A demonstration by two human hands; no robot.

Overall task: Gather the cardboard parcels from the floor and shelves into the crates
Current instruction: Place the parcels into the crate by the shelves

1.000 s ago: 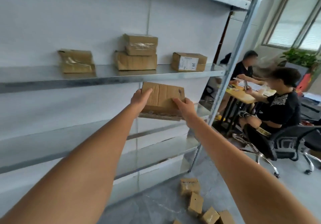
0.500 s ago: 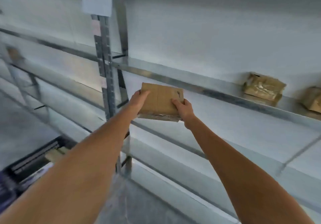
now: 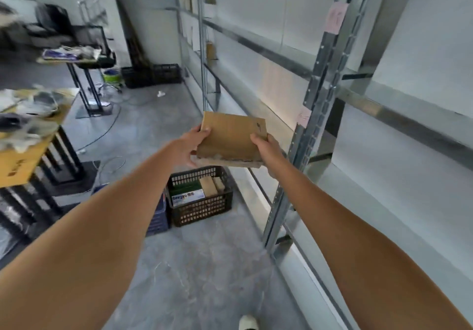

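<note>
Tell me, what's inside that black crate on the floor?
The black crate holds a green and white box and two cardboard parcels standing on edge. Its walls and these hide whatever lies underneath.

1. Both hands hold one flat cardboard parcel (image 3: 231, 139) in the air: left hand (image 3: 190, 148) at its left edge, right hand (image 3: 268, 150) at its right edge.
2. Below it, a black crate (image 3: 202, 206) on the floor contains some boxes.
3. Metal shelves (image 3: 322, 78) run along the right.
</note>
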